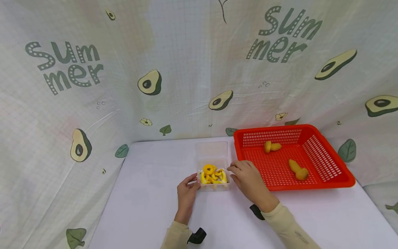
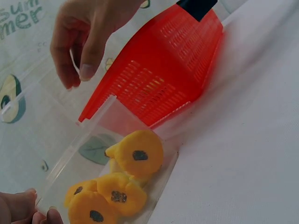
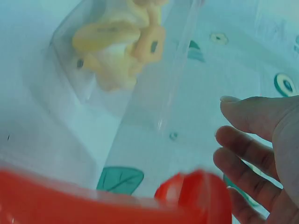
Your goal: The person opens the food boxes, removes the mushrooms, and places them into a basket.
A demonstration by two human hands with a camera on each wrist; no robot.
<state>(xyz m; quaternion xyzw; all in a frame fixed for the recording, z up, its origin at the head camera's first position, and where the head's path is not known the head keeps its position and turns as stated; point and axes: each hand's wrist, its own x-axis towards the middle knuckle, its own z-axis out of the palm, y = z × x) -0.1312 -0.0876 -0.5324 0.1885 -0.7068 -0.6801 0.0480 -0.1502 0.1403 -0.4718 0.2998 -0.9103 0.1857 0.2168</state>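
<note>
A clear plastic box (image 1: 214, 187) with its lid (image 1: 211, 149) tipped back stands on the table. Several yellow mushroom-shaped pieces (image 1: 210, 169) lie piled inside; dark patches show on them in the left wrist view. My left hand (image 1: 187, 195) holds the box at its left side, thumb and fingertips at the edge. Near the box's right rim is my right hand (image 1: 248, 180), fingers loosely bent and holding nothing. In the right wrist view, the right hand (image 3: 266, 144) has its thumb and fingers apart, clear of the box wall.
To the right, a red perforated basket (image 1: 311, 185) stands close behind my right hand. Two brownish-yellow mushroom-shaped pieces (image 1: 299, 170) lie apart in it. A printed cloth (image 1: 186, 69) hangs behind the white table (image 1: 149, 193).
</note>
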